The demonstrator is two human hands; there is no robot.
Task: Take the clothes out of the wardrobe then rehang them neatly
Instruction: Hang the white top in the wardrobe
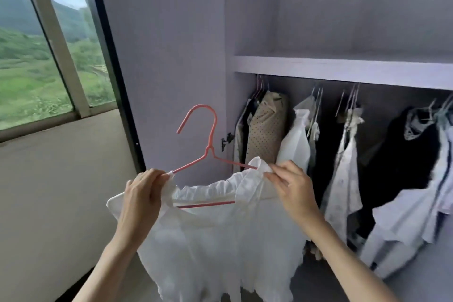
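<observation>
Fingers point(160, 179) of both hands pinch a frilly white blouse point(220, 228) on a pink hanger point(208, 149). Pale and dark clothes point(343, 167) hang in the wardrobe point(343, 68).

No legible text anywhere, seemingly.

Window point(36, 56), left: pale frame, dark outer edge, green hills and fields beyond. Plain off-white wall point(61, 191) beneath the sill. Small dark metal hinge point(226, 141) fixed by the cupboard's left edge.
</observation>
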